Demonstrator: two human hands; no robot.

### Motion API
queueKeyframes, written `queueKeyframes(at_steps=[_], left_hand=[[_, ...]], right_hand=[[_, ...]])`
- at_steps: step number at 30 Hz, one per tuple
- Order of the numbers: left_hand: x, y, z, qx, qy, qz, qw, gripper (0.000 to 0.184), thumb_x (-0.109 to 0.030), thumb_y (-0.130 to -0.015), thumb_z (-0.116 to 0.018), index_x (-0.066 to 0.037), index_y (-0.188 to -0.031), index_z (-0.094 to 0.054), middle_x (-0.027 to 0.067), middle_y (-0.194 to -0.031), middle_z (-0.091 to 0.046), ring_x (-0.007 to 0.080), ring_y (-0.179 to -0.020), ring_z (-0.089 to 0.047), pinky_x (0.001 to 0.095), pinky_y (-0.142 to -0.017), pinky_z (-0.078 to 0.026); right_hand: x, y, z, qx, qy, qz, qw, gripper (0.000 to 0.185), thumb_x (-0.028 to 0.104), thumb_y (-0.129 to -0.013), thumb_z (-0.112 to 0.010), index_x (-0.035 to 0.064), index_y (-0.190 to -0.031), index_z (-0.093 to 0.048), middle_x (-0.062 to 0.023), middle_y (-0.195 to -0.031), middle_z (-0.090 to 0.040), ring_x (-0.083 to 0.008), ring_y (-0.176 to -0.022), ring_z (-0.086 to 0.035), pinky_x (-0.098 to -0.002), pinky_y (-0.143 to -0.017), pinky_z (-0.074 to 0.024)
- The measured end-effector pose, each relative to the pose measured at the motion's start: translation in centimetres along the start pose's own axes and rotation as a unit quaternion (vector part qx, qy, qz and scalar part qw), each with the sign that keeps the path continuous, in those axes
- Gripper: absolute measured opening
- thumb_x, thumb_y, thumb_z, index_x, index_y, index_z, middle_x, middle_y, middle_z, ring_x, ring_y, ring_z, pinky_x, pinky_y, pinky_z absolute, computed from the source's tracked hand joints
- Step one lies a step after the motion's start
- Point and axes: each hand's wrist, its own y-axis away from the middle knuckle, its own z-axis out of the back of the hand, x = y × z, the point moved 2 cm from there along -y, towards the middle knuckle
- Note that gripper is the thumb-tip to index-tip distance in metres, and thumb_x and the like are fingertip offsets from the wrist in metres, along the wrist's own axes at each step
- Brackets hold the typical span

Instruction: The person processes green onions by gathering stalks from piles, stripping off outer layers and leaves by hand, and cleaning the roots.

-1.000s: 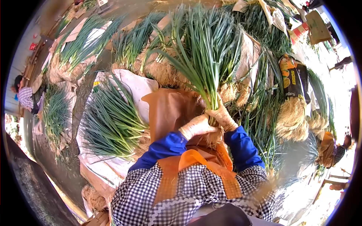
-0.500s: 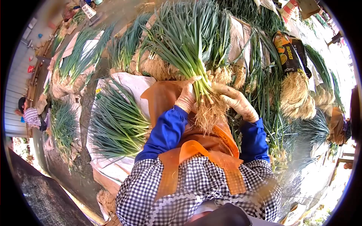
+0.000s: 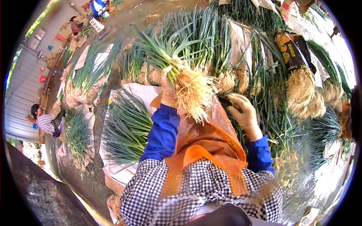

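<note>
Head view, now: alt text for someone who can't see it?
The left hand grips a bunch of green-leaved stalks, its pale stringy roots towards the orange apron; the right hand is apart, fingers half curled. Similar bundles lie around, one on a pale sheet; a co-worker is at far left.

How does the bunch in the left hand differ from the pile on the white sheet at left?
The held bunch is up in the left hand; the pile lies on the white sheet. The bunch shows bushy pale roots; the pile shows none. Both have green leaves.
</note>
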Motion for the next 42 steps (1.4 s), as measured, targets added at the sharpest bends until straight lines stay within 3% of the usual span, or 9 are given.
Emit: queueKeyframes(at_steps=[5,10,12,16,24,29,36,37,42], left_hand=[[-2.0,0.6,-0.9,-0.009,-0.014,-0.012,1.0,0.032,-0.015,-0.08,-0.051,-0.001,-0.109,-0.048,0.0086,-0.098,-0.052,0.0207,-0.095,-0.051,0.0362,-0.093,-0.04],[-10.1,3.2,-3.2,-0.033,-0.021,-0.109,0.993,0.04,-0.017,-0.081,-0.05,-0.004,-0.119,-0.048,0.0084,-0.102,-0.056,0.0205,-0.097,-0.053,0.0372,-0.094,-0.041],[-14.2,3.6,-3.0,-0.022,-0.035,-0.15,0.988,0.04,-0.017,-0.081,-0.05,-0.005,-0.119,-0.048,0.0081,-0.103,-0.056,0.02,-0.098,-0.053,0.037,-0.095,-0.04],[-18.9,4.8,-1.5,-0.027,-0.066,-0.194,0.978,0.041,-0.016,-0.081,-0.05,-0.008,-0.121,-0.049,0.0073,-0.104,-0.056,0.019,-0.099,-0.054,0.0366,-0.097,-0.039],[-26.6,12.3,-1.7,-0.207,-0.196,-0.289,0.914,0.041,-0.018,-0.081,-0.052,-0.003,-0.119,-0.049,0.0084,-0.107,-0.058,0.0178,-0.094,-0.057,0.0365,-0.097,-0.04],[-33.2,21.7,5.8,-0.206,-0.26,-0.204,0.921,0.049,-0.02,-0.079,-0.052,0.005,-0.121,-0.046,0.0123,-0.1,-0.057,0.0245,-0.092,-0.056,0.0391,-0.095,-0.041],[-19.8,37.6,26.9,-0.496,-0.289,-0.124,0.81,0.041,-0.025,-0.087,-0.047,0.005,-0.116,-0.052,0.0121,-0.101,-0.062,0.0262,-0.094,-0.059,0.0346,-0.088,-0.046],[-16.0,38.9,25.0,-0.533,-0.503,-0.102,0.673,0.038,-0.023,-0.088,-0.047,0.004,-0.115,-0.052,0.013,-0.105,-0.062,0.0259,-0.098,-0.059,0.0344,-0.085,-0.047],[-8.8,47.2,32.3,-0.566,-0.128,0.109,0.807,0.036,-0.028,-0.085,-0.046,-0.001,-0.107,-0.058,0.0166,-0.098,-0.064,0.0338,-0.081,-0.062,0.0408,-0.07,-0.05]], right_hand=[[6.8,-4.2,-6.4,0.144,0.04,0.338,0.929,0.032,0.008,-0.074,-0.061,0.0154,-0.105,-0.06,-0.0054,-0.105,-0.057,-0.0253,-0.083,-0.061,-0.034,-0.067,-0.0514],[-7.2,-2.1,-7.3,0.337,0.164,-0.018,0.927,0.013,0.011,-0.08,-0.057,0.0056,-0.088,-0.066,-0.0097,-0.084,-0.065,-0.0257,-0.075,-0.061,-0.0348,-0.064,-0.0494],[-7.5,-2.1,-6.9,0.361,0.367,0.1,0.852,0.014,0.016,-0.079,-0.062,0.0063,-0.087,-0.067,-0.0098,-0.086,-0.066,-0.03,-0.075,-0.062,-0.0367,-0.063,-0.0498],[4.3,-6.2,-10.3,0.095,-0.105,0.146,0.979,0.017,0.017,-0.079,-0.065,0.0043,-0.091,-0.064,-0.0098,-0.086,-0.064,-0.0277,-0.08,-0.062,-0.0349,-0.071,-0.0496],[14.0,-2.6,-17.4,0.48,-0.394,0.371,0.69,0.011,0.012,-0.086,-0.059,0.0036,-0.093,-0.059,-0.0103,-0.081,-0.057,-0.0285,-0.071,-0.057,-0.0363,-0.064,-0.0475],[-1.3,-4.5,-10.1,0.311,-0.265,-0.161,0.898,0.019,0.006,-0.083,-0.053,-0.0026,-0.097,-0.061,-0.0081,-0.097,-0.06,-0.0168,-0.087,-0.057,-0.0289,-0.077,-0.0475],[-12.2,0.2,0.5,0.062,-0.148,-0.351,0.922,0.019,0.015,-0.092,-0.051,0.0046,-0.103,-0.062,0.0011,-0.084,-0.057,-0.007,-0.071,-0.048,-0.0205,-0.065,-0.0396],[-10.0,0.2,0.7,0.043,-0.074,-0.361,0.929,0.019,0.01,-0.088,-0.053,-0.0004,-0.101,-0.061,-0.002,-0.08,-0.058,-0.0088,-0.067,-0.05,-0.0202,-0.063,-0.0408],[-13.8,-1.0,1.8,0.02,-0.097,-0.39,0.915,0.018,0.017,-0.085,-0.062,0.0025,-0.096,-0.064,-0.0031,-0.085,-0.062,-0.0103,-0.076,-0.058,-0.0229,-0.065,-0.0468]])
